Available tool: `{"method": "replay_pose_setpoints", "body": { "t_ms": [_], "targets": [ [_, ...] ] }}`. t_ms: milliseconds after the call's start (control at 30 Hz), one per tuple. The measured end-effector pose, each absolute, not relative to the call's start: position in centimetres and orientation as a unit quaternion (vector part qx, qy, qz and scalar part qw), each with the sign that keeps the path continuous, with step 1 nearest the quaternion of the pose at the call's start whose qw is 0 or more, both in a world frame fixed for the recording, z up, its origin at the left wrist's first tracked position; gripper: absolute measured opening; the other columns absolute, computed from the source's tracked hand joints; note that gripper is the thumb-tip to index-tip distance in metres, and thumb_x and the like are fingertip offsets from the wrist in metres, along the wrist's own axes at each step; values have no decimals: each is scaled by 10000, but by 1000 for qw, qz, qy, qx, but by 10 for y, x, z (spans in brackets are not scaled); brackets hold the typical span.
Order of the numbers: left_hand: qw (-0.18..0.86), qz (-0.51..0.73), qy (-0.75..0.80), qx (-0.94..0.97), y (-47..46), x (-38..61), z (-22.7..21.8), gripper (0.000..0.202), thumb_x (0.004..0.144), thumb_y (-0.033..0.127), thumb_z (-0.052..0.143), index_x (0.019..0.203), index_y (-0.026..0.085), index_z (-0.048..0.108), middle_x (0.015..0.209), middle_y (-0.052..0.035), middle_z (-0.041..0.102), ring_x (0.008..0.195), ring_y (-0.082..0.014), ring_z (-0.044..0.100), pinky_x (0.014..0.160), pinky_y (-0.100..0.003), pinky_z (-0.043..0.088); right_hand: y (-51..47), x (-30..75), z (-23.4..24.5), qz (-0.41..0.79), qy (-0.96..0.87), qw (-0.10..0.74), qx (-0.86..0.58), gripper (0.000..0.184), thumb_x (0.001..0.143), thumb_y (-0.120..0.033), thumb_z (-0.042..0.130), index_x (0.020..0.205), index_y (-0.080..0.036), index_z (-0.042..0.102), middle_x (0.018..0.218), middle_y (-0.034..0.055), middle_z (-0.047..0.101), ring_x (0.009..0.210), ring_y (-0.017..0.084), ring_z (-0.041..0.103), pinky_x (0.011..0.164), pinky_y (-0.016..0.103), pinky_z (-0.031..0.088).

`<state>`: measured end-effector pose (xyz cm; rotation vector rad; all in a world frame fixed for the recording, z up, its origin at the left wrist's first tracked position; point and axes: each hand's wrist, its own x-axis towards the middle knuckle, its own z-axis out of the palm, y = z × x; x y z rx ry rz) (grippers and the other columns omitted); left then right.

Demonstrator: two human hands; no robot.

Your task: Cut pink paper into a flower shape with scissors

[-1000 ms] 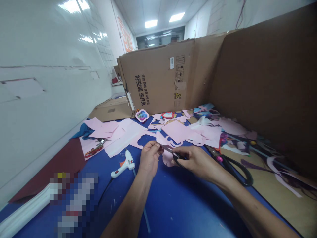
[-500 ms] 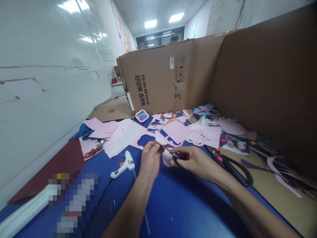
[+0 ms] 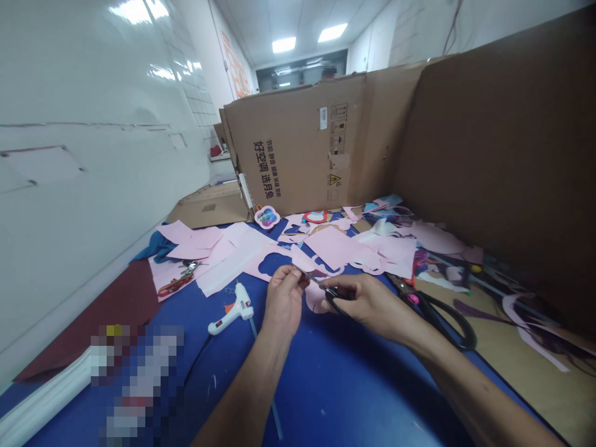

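Observation:
My right hand (image 3: 367,304) is closed round the black handles of a small pair of scissors (image 3: 331,292), whose blades point left. At the blade tips, the fingers of my left hand (image 3: 285,298) are pinched together on something too small to make out. Just below the scissors a pink cut-out piece (image 3: 316,299) shows, partly hidden by the blades and my right fingers. To the left of my left hand a white glue gun (image 3: 233,310) lies on the blue table (image 3: 326,397).
Pink sheets and scraps (image 3: 330,245) spread across the back. Large black-handled shears (image 3: 442,320) lie at the right. A flower-shaped piece (image 3: 267,216) stands before the cardboard wall (image 3: 298,149). A glue stick (image 3: 274,416) and a metal-clasped orange item (image 3: 177,284) also lie here.
My right fingers and the scissors handles have shifted very slightly. My left hand stays in the same place, and the things on the table have not moved.

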<state>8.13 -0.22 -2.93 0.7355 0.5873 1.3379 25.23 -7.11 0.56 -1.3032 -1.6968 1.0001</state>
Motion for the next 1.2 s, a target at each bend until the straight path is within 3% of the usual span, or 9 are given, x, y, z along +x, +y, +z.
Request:
{"method": "replay_pose_setpoints", "body": {
  "t_ms": [367,633,900,1200],
  "targets": [
    [702,577,273,315,0,77,-28,205,681,237,842,754,185,657,744,-19,688,741,-156,652,776,-302,502,-71,253,7,390,-673,381,-499,151,860,-268,661,904,-199,788,792,-14,709,699,162,575,616,247,396],
    [692,593,260,319,1,77,-30,243,678,256,875,747,191,651,755,-8,696,756,-143,648,791,-290,495,-72,251,9,385,-669,389,-503,182,834,-281,684,942,-221,817,792,6,740,747,199,637,648,262,466],
    [683,602,261,320,0,80,-30,239,686,249,866,743,194,641,741,-2,685,735,-142,641,788,-293,496,-72,251,9,373,-677,382,-507,177,840,-261,676,952,-212,804,842,3,747,737,175,619,649,251,445],
    [679,607,256,324,-1,80,-29,237,689,253,865,741,200,640,750,-2,691,755,-148,648,803,-299,498,-72,251,8,380,-666,392,-508,218,821,-281,685,975,-205,820,769,7,732,757,205,647,664,264,483]
  ]
}}
